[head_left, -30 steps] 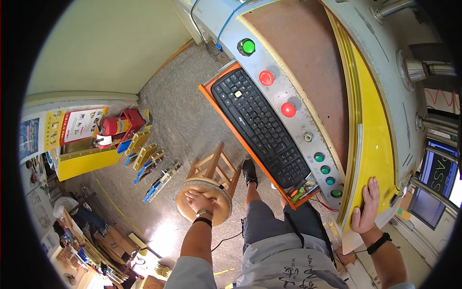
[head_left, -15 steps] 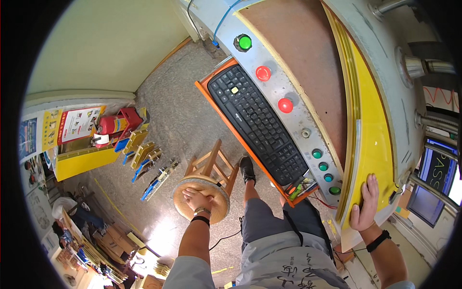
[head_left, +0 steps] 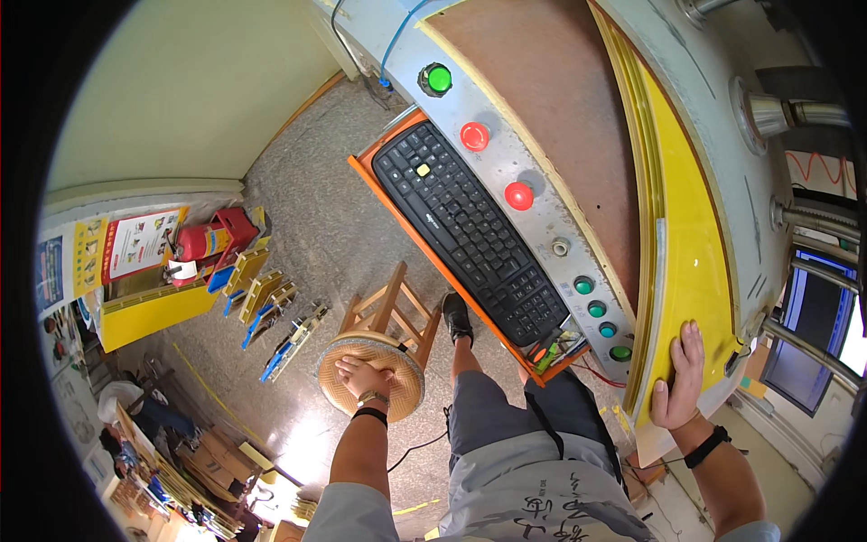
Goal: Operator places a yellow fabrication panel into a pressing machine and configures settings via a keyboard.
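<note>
My left hand [head_left: 365, 374] lies palm down on the round woven seat of a wooden stool [head_left: 404, 404], fingers apart, holding nothing. My right hand [head_left: 682, 381] rests flat with outstretched fingers on a yellow panel [head_left: 691, 280] of the machine at the right. In front of that panel is a brown board surface [head_left: 551, 81]. A grey control strip [head_left: 497, 167] with red and green push buttons runs along the machine's near edge. Below the strip, a black keyboard [head_left: 474, 230] sits in an orange tray [head_left: 397, 203].
A monitor [head_left: 806, 334] stands beyond metal rods at the right. On the floor at left are a red fire extinguisher [head_left: 203, 240] and several yellow-and-blue fixtures [head_left: 262, 298]. Cardboard boxes [head_left: 217, 459] and cluttered shelving occupy the lower left. A thin cable [head_left: 417, 449] trails across the floor.
The large lettering on the monitor has gone, leaving a blue screen. The machine sits slightly further left in the view. Both hands stay on the same surfaces.
</note>
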